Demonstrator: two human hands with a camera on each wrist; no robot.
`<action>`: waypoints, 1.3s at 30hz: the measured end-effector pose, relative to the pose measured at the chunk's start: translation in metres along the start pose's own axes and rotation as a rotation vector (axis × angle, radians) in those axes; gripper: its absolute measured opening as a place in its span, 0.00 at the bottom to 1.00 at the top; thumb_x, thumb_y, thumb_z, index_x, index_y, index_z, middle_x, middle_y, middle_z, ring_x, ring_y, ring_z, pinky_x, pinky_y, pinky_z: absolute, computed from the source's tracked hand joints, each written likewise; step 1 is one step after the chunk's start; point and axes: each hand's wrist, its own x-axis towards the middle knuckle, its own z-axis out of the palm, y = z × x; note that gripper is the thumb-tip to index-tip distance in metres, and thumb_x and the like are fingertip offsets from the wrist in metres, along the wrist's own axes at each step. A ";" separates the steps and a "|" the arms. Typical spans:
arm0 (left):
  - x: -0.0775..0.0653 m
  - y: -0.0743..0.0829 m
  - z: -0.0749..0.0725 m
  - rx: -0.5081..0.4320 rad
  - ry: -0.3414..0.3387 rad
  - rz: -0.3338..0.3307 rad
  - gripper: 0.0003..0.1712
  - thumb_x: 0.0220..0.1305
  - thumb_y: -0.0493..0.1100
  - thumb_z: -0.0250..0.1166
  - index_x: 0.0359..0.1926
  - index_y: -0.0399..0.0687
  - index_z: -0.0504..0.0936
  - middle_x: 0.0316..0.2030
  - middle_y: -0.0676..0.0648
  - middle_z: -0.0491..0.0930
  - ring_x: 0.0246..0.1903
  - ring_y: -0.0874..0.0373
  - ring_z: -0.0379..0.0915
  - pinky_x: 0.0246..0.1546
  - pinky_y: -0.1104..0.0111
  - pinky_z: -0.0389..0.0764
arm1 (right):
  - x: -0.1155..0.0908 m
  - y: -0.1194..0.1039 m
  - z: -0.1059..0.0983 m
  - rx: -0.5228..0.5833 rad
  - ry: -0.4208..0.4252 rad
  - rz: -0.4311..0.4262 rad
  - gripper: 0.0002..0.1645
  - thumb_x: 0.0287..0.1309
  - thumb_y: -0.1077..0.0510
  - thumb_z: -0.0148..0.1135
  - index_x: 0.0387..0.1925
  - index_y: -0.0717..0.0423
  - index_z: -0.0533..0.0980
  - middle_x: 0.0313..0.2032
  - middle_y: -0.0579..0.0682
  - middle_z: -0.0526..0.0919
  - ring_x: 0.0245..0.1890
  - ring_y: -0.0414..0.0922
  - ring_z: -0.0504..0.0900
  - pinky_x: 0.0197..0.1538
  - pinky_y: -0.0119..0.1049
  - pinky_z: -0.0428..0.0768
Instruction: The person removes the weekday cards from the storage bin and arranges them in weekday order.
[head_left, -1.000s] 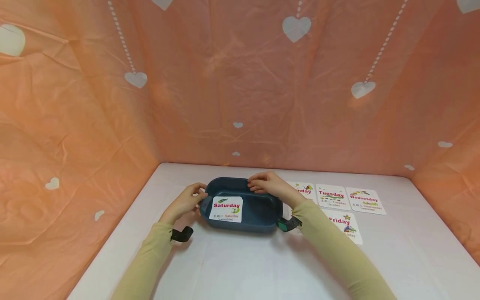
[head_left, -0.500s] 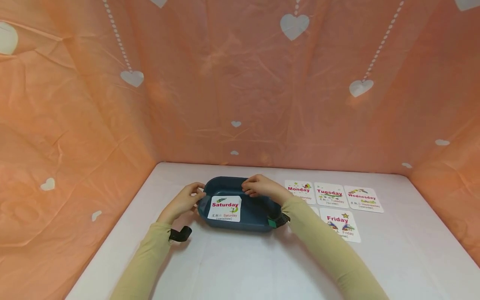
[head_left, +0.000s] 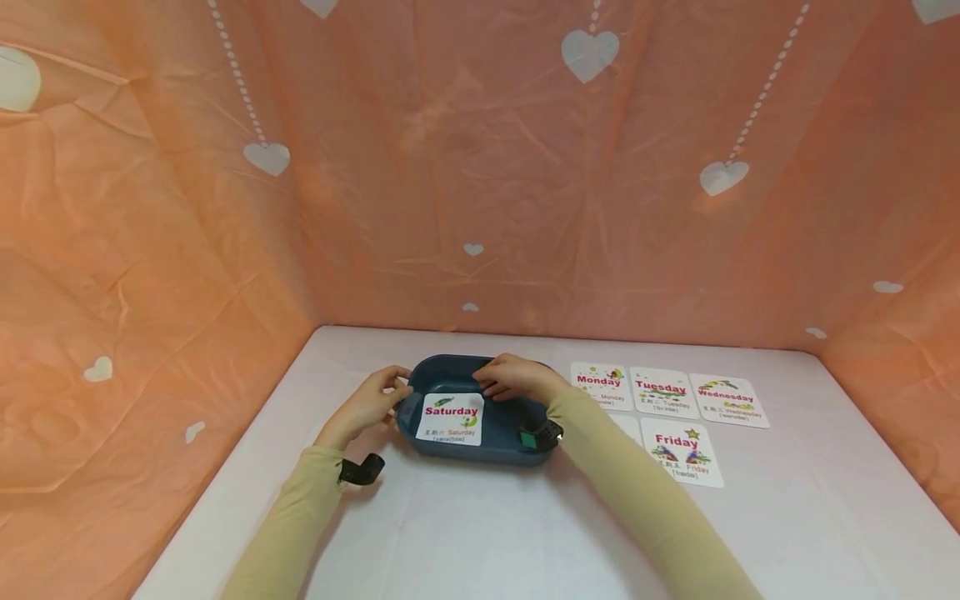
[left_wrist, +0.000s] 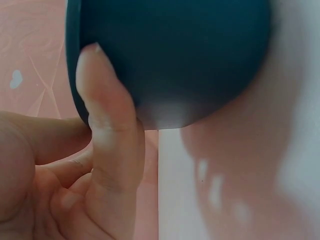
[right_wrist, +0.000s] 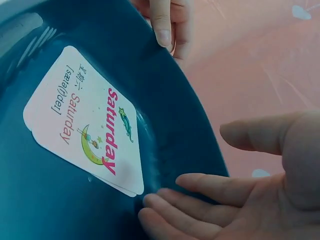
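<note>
A dark blue oval basin [head_left: 480, 454] stands on the white table, tilted slightly in view. My left hand [head_left: 367, 402] pinches its left rim, the thumb on one side and fingers on the other in the left wrist view. Inside the basin lies a white Saturday card [right_wrist: 85, 120]; a second card edge peeks out beneath it. My right hand [head_left: 525, 379] reaches over the basin's back rim. In the right wrist view its fingers [right_wrist: 200, 187] are extended near the card's corner, with nothing held and the thumb apart from them.
Right of the basin, Monday [head_left: 600, 385], Tuesday [head_left: 663, 392] and Wednesday [head_left: 729, 400] cards lie in a row. A Friday card [head_left: 682, 450] lies in front, beside a card mostly hidden by my right sleeve. Orange heart-patterned cloth [head_left: 450, 167] surrounds the table.
My right hand has moved left along the basin, toward the Saturday card. More of the Monday and Friday cards now shows. The left hand keeps its place on the rim.
</note>
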 end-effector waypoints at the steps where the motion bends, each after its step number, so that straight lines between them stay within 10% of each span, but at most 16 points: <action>1: 0.000 0.000 0.000 0.001 -0.001 0.000 0.20 0.71 0.37 0.54 0.61 0.34 0.66 0.41 0.35 0.71 0.25 0.53 0.72 0.21 0.65 0.76 | 0.002 0.001 0.001 -0.006 -0.001 0.006 0.26 0.66 0.55 0.55 0.57 0.70 0.69 0.54 0.65 0.73 0.55 0.56 0.75 0.56 0.46 0.74; 39: 0.001 -0.002 0.001 -0.011 -0.003 0.013 0.19 0.70 0.35 0.54 0.60 0.34 0.67 0.39 0.36 0.71 0.24 0.54 0.71 0.21 0.66 0.77 | 0.008 0.009 0.005 -0.054 0.006 0.059 0.21 0.63 0.52 0.57 0.46 0.68 0.76 0.33 0.54 0.78 0.33 0.46 0.79 0.44 0.41 0.80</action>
